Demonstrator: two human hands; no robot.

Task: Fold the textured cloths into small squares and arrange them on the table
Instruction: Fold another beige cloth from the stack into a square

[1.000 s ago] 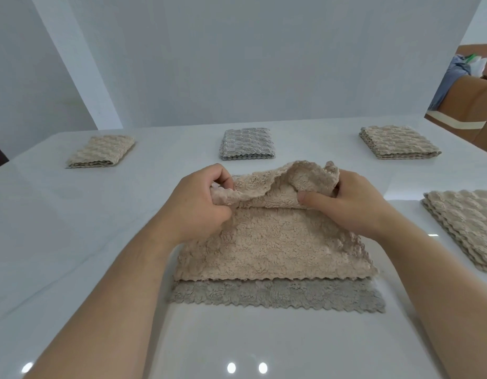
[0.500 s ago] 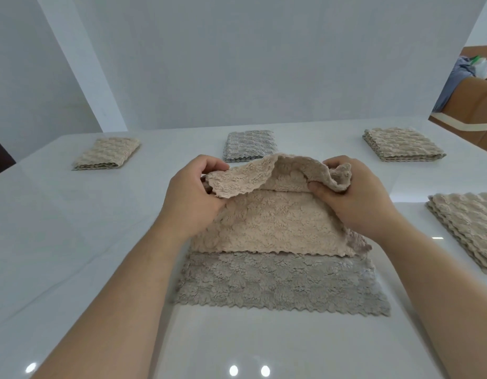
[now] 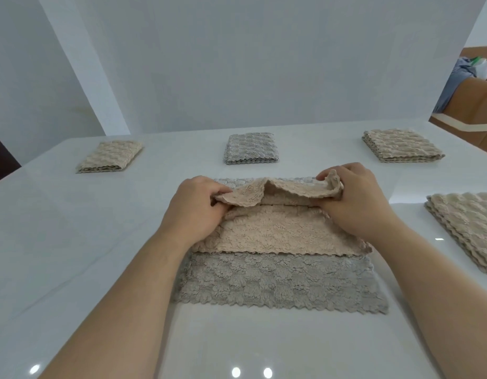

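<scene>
A glossy white counter [image 3: 72, 242] fills the lower frame, with bright light reflections [image 3: 236, 372] near the bottom edge. Plain pale walls [image 3: 264, 64] rise behind it, and a brown sofa [image 3: 472, 105] shows at the upper right.

At centre a fluffy beige cloth [image 3: 275, 236] with a scalloped edge lies over a flat grey cloth [image 3: 277, 280] of the same nubby pile. The left hand [image 3: 193, 214] and right hand [image 3: 357, 203] each pinch the beige cloth's raised far edge with curled fingers.

Across the upper frame lie a folded beige square [image 3: 109, 157], a folded grey square [image 3: 251, 149] and a second beige square [image 3: 400, 146]. A beige stack [image 3: 466, 222] lies at the right edge.
</scene>
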